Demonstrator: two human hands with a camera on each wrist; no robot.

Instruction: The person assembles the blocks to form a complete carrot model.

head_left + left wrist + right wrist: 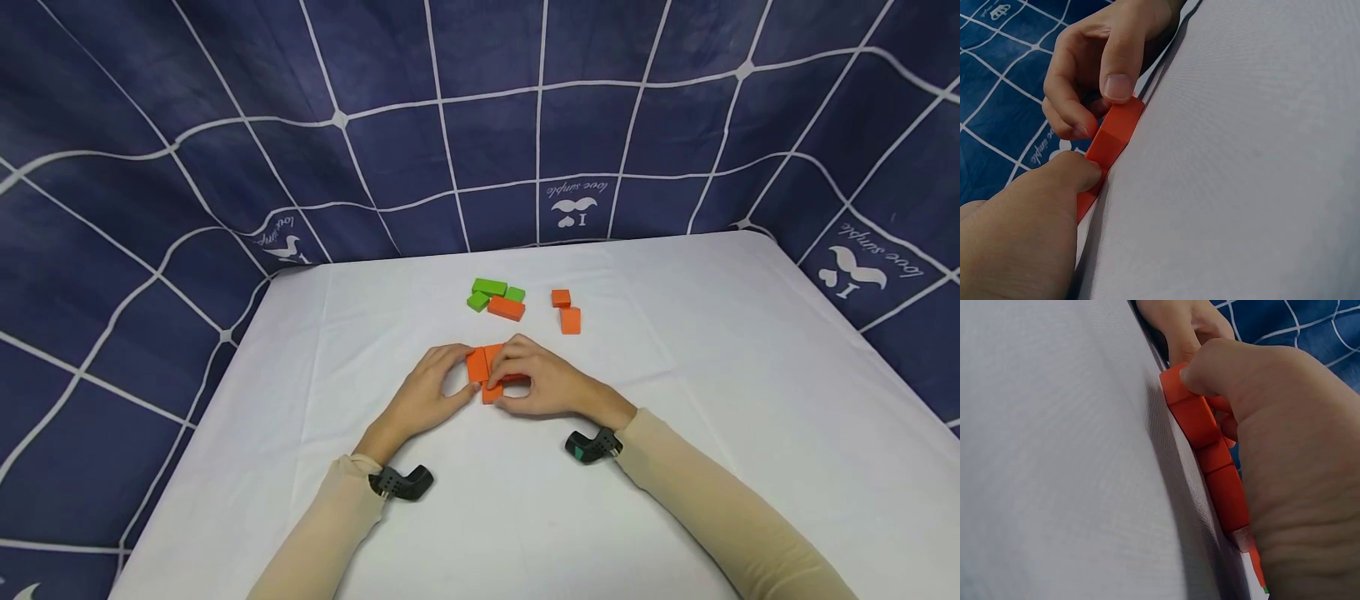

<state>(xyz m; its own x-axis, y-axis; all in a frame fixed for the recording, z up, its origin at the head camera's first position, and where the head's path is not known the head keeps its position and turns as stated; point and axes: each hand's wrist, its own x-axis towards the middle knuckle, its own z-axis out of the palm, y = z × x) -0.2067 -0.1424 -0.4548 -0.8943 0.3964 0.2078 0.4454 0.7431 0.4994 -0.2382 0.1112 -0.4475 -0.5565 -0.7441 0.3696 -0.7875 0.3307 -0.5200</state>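
Observation:
Several orange blocks lie together on the white cloth between the two hands. My left hand (429, 390) holds the left orange block (477, 365), fingertips at its far edge and thumb at its near corner. In the left wrist view the left thumb presses against the orange side. My right hand (546, 380) reaches over the group from the right and pinches the small front orange block (491, 393) between thumb and fingers. A further orange block (494, 353) sits behind it, partly covered by the right fingers. The right wrist view shows adjoining orange blocks (1227, 497) beside the right hand.
Beyond the hands lie a long green block (490, 287), two small green blocks (477, 302) and a long orange block (506, 308). Two loose orange blocks (570, 321) are farther right. A dark blue checked curtain (495, 142) borders the white-covered table (360, 317).

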